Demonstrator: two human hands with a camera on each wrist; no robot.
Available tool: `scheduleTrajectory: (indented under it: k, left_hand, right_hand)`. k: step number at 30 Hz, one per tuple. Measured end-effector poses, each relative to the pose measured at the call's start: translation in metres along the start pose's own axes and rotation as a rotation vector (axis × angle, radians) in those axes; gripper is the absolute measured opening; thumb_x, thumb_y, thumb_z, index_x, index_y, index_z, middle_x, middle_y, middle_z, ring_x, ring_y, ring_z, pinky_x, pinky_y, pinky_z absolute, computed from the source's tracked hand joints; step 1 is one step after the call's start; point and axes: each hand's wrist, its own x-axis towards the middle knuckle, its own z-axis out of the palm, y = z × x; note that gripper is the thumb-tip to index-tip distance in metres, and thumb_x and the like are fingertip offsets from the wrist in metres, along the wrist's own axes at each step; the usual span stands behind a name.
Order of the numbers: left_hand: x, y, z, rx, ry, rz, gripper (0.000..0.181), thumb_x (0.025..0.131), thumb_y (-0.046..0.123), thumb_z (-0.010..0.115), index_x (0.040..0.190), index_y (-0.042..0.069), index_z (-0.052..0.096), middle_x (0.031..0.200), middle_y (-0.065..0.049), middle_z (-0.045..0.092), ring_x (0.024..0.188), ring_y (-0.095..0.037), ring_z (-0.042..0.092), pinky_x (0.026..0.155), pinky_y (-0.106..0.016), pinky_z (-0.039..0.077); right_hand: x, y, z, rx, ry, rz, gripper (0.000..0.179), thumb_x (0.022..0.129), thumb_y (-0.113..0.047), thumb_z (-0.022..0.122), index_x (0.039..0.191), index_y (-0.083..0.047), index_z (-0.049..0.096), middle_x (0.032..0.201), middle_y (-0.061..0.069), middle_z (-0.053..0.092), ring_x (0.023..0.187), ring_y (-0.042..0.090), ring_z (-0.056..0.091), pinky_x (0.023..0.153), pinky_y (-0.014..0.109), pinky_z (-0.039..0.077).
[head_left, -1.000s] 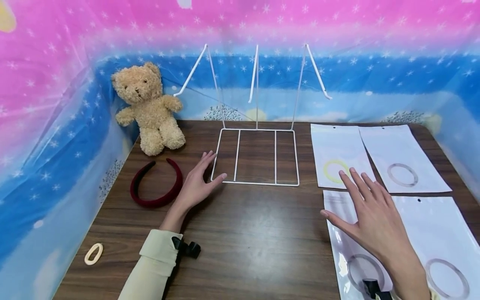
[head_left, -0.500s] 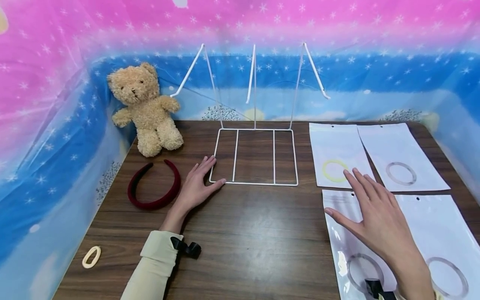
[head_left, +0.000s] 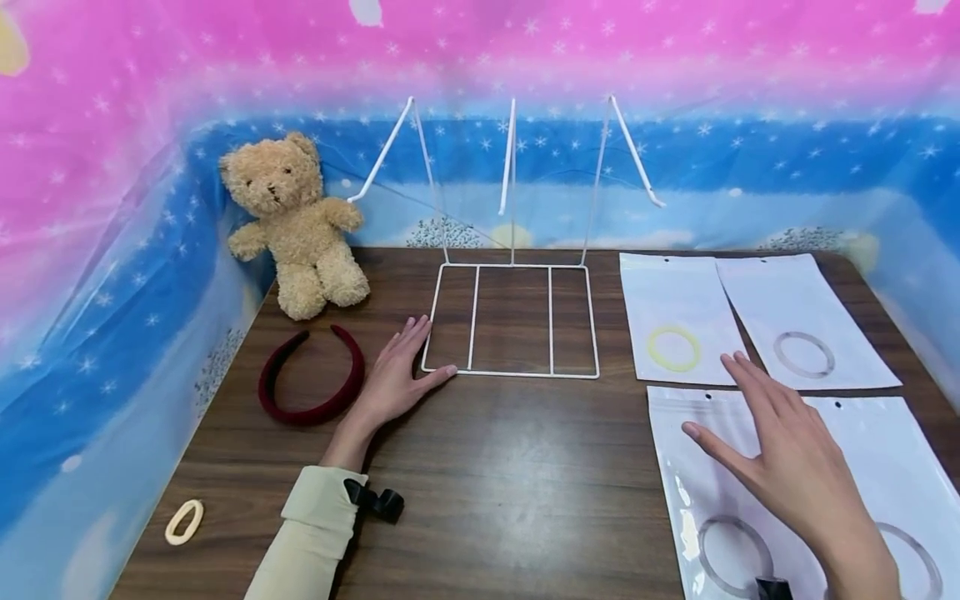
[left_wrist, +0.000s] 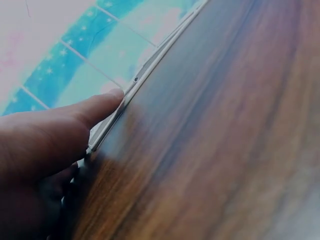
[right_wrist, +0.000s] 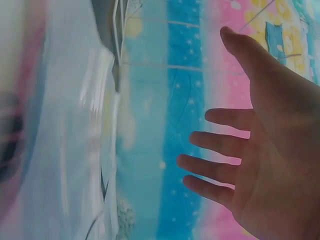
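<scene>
My left hand (head_left: 393,379) lies at the front left corner of a white wire rack (head_left: 525,374). Its fingers reach the side wire and its thumb meets the front wire, as the left wrist view also shows. My right hand (head_left: 798,454) is held over several white pouches, fingers extended and thumb spread, holding nothing. Through the back left pouch (head_left: 675,292) shows a yellow ring (head_left: 651,350); a grey ring (head_left: 780,350) shows in the back right pouch (head_left: 787,292). The front left pouch (head_left: 675,425) has another grey ring; my right hand partly covers the front right pouch (head_left: 877,450).
Three upright wires with slanting hooks rise at the rack's rear. A teddy bear (head_left: 300,229) leans at the back left. In front of it lies a dark red headband (head_left: 311,415), and a small cream oval loop (head_left: 174,533) is near the left edge. Patterned cloth surrounds the table (head_left: 510,483).
My right hand has drawn back to the right and toward me, uncovering the yellow ring. My left hand has settled against the rack's corner. The head view has shifted slightly.
</scene>
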Motion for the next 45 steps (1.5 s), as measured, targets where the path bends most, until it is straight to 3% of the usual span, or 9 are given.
scheduleTrajectory:
  k: [5, 13, 20, 25, 31, 37, 45]
  left_hand:
    - [-0.004, -0.002, 0.004, -0.013, 0.017, -0.010, 0.090, 0.088, 0.052, 0.068, 0.153, 0.002, 0.031, 0.158, -0.014, 0.028, 0.147, -0.028, 0.016, 0.117, -0.046, 0.013]
    - [-0.001, 0.000, 0.003, -0.022, 0.042, 0.018, 0.087, 0.087, 0.048, 0.071, 0.151, 0.002, 0.035, 0.156, -0.015, 0.031, 0.146, -0.029, 0.020, 0.117, -0.047, 0.014]
    - [-0.003, 0.000, -0.002, -0.020, 0.053, 0.008, 0.086, 0.087, 0.050, 0.070, 0.151, 0.004, 0.036, 0.156, -0.012, 0.032, 0.146, -0.027, 0.020, 0.117, -0.045, 0.014]
    - [-0.001, -0.001, -0.001, -0.017, 0.063, 0.020, 0.085, 0.087, 0.050, 0.071, 0.151, 0.005, 0.036, 0.156, -0.012, 0.033, 0.146, -0.026, 0.021, 0.117, -0.045, 0.014]
    - [-0.001, -0.001, 0.004, -0.006, 0.058, 0.033, 0.086, 0.087, 0.051, 0.070, 0.151, 0.004, 0.038, 0.155, -0.012, 0.034, 0.146, -0.027, 0.022, 0.117, -0.044, 0.015]
    - [-0.001, -0.001, 0.004, 0.000, 0.051, 0.022, 0.085, 0.087, 0.051, 0.069, 0.151, 0.005, 0.037, 0.155, -0.012, 0.034, 0.146, -0.026, 0.021, 0.117, -0.044, 0.015]
    - [-0.001, -0.001, 0.004, 0.012, 0.057, 0.010, 0.086, 0.087, 0.053, 0.068, 0.151, 0.005, 0.037, 0.155, -0.011, 0.034, 0.146, -0.024, 0.021, 0.117, -0.044, 0.015]
  right_hand:
    - [-0.010, 0.018, -0.006, 0.039, 0.020, 0.024, 0.089, 0.084, -0.050, 0.073, 0.156, -0.025, 0.028, 0.152, 0.016, 0.037, 0.130, 0.049, 0.036, 0.092, 0.070, 0.028]
    - [-0.025, 0.041, -0.008, 0.008, -0.014, 0.201, 0.069, 0.092, -0.046, 0.066, 0.144, -0.007, 0.046, 0.128, 0.030, 0.050, 0.111, 0.049, 0.049, 0.078, 0.067, 0.039]
    - [-0.029, 0.056, -0.012, -0.045, -0.138, 0.377, 0.081, 0.089, -0.058, 0.063, 0.137, 0.005, 0.046, 0.117, 0.032, 0.055, 0.088, 0.044, 0.060, 0.064, 0.055, 0.048]
    - [-0.030, 0.064, -0.010, -0.085, -0.262, 0.499, 0.101, 0.082, -0.072, 0.059, 0.140, 0.009, 0.038, 0.107, 0.030, 0.056, 0.084, 0.039, 0.059, 0.063, 0.053, 0.048]
    - [-0.043, 0.069, -0.001, -0.085, -0.313, 0.464, 0.112, 0.076, -0.075, 0.063, 0.142, 0.009, 0.031, 0.110, 0.032, 0.045, 0.088, 0.045, 0.057, 0.064, 0.060, 0.044]
    - [-0.040, 0.066, 0.005, -0.097, -0.444, 0.526, 0.128, 0.066, -0.081, 0.066, 0.144, 0.012, 0.024, 0.115, 0.039, 0.030, 0.097, 0.051, 0.047, 0.075, 0.066, 0.044]
    - [-0.036, 0.066, 0.008, -0.065, -0.457, 0.546, 0.134, 0.066, -0.077, 0.070, 0.142, 0.021, 0.018, 0.114, 0.044, 0.029, 0.102, 0.056, 0.043, 0.087, 0.068, 0.038]
